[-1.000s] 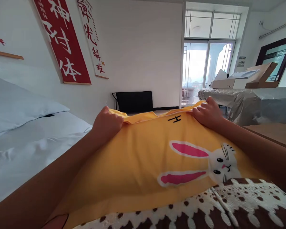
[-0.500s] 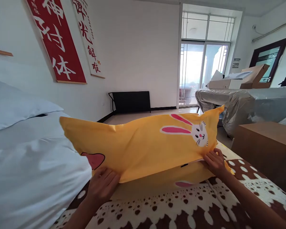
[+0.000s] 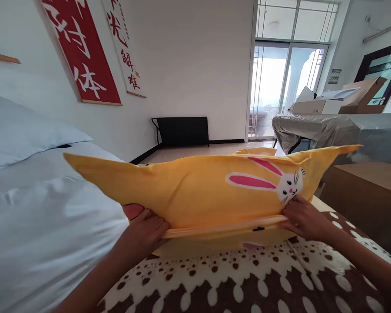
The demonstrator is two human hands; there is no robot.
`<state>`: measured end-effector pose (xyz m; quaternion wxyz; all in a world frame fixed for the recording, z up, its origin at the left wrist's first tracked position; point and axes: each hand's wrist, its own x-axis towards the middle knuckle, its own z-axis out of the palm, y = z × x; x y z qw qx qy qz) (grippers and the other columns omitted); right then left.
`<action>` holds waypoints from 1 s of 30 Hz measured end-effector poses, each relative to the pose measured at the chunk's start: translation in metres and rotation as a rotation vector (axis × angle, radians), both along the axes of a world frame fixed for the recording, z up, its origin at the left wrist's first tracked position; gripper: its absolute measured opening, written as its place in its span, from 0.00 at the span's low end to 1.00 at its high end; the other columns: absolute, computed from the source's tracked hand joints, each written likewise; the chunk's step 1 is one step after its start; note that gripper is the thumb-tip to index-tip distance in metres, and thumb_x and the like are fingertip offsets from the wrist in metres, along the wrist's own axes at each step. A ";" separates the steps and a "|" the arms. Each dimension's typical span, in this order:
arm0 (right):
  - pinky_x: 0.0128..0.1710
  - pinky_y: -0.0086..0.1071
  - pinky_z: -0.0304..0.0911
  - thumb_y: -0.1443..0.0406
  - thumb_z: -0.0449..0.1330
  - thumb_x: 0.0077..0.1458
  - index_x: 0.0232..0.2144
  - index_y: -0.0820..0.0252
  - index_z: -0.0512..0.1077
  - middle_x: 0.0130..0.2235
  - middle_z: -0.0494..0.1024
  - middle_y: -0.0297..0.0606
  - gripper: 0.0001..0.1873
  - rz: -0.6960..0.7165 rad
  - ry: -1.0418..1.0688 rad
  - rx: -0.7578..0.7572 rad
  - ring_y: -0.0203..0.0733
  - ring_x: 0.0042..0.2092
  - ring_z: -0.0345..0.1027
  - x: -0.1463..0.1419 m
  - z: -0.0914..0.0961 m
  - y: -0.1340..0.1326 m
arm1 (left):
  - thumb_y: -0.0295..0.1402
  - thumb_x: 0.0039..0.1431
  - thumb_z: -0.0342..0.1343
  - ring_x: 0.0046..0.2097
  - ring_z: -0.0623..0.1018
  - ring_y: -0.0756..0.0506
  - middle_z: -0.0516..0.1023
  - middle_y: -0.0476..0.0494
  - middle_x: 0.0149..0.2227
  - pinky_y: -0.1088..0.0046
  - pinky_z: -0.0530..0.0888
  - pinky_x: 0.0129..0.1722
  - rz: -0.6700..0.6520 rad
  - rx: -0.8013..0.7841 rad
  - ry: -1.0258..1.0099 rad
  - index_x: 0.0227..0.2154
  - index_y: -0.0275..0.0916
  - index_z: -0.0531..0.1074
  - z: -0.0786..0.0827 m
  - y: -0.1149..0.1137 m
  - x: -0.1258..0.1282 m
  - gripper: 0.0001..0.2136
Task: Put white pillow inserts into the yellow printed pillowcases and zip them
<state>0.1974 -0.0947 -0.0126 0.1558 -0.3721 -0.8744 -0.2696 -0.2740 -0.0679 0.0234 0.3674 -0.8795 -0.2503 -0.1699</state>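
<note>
A yellow pillowcase [image 3: 195, 191] with a white rabbit print and pink ears is stretched between my two hands above the bed. My left hand [image 3: 150, 228] grips its near edge beside a red printed patch. On the other side, my right hand [image 3: 301, 217] is closed on the same edge, just below the rabbit's face. The far corners flare out to both sides. A lower yellow layer with part of a pink ear hangs beneath the edge, close to the blanket; I cannot tell whether it is a separate piece.
A brown and cream patterned blanket [image 3: 234, 287] covers the bed. White bedding [image 3: 48, 226] is piled at left. A cardboard box [image 3: 371, 187] stands at right, near a plastic-covered piece of furniture [image 3: 326, 126] bearing opened boxes. A black panel [image 3: 184, 131] leans by the far wall.
The pillowcase's far corners have spread outward, the right one most. My right hand has shifted slightly up along the edge. The view has tilted down a little.
</note>
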 end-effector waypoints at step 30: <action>0.43 0.39 0.52 0.70 0.51 0.55 0.48 0.64 0.64 0.42 0.71 0.45 0.16 0.180 0.216 0.161 0.45 0.41 0.60 -0.236 0.021 0.017 | 0.20 0.58 0.45 0.30 0.69 0.46 0.69 0.47 0.25 0.66 0.65 0.39 0.180 0.181 -0.315 0.29 0.36 0.66 -0.030 -0.014 0.012 0.08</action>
